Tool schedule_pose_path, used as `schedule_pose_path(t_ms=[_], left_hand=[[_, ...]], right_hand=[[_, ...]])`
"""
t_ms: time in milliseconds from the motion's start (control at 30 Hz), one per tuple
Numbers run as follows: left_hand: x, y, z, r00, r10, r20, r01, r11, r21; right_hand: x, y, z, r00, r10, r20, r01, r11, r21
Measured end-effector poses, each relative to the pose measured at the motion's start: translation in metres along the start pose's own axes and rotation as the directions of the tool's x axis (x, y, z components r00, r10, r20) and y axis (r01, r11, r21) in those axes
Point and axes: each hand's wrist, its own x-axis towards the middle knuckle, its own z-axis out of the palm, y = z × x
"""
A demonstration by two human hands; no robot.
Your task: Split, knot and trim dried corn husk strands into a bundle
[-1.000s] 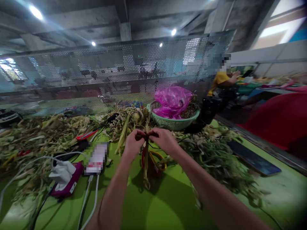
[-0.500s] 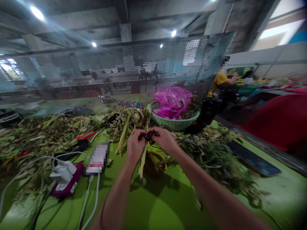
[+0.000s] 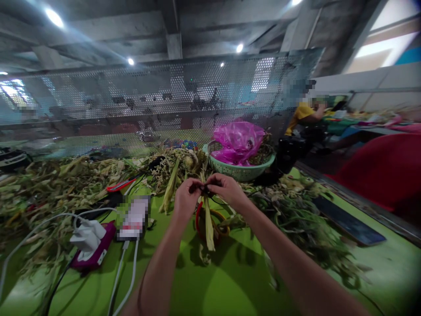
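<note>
Both hands meet over the green table [image 3: 184, 281], pinching a dried, pale yellow-green plant strip [image 3: 209, 226] that hangs down towards me. My left hand [image 3: 186, 197] has its fingertips closed on it from the left. From the right, my right hand [image 3: 226, 191] pinches the same spot, fingertips nearly touching the left ones. Something small and dark is between the fingertips, too small to make out. Behind and below the strip lie the red and yellow loop handles [image 3: 224, 227] of what looks like scissors, partly covered. Another dried yellowish husk [image 3: 170, 186] lies left of my hands.
A green basket [image 3: 241, 172] with a pink plastic bag [image 3: 238, 140] stands behind my hands. Dried plants [image 3: 66, 188] spread left, greener ones [image 3: 296, 224] right. Phones [image 3: 133, 219] [image 3: 348, 219], a purple power strip [image 3: 94, 250] and cables lie around. A person in yellow [image 3: 302, 113] sits beyond.
The hanging end of the plant strip has swung to the right and now points almost straight towards me, baring the red handle. My hands stay pinched together, nearly in place.
</note>
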Motion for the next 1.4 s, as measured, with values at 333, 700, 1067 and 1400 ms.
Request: schedule_pose_path(t_ms=[333,700,1067,1400], left_hand=[[0.004,-0.003,-0.007,0.975,-0.215,-0.059,0.213,0.976,-0.037],[0.003,0.004,-0.008,0.974,-0.224,0.041,0.224,0.910,-0.349],[0.006,-0.001,-0.013,0.999,-0.044,0.013,0.044,0.997,0.063],[-0.003,0.008,-0.006,0.994,0.044,0.104,-0.081,0.920,0.385]], right_hand=[[-0.003,0.005,-0.014,0.994,-0.019,-0.111,-0.025,0.924,-0.381],[0.007,0.029,-0.013,0.995,0.000,-0.103,-0.038,0.931,-0.362],[0.004,0.015,-0.008,0.990,-0.011,-0.143,-0.062,0.865,-0.497],[0.000,0.000,-0.008,0.998,-0.030,-0.055,0.003,0.899,-0.439]])
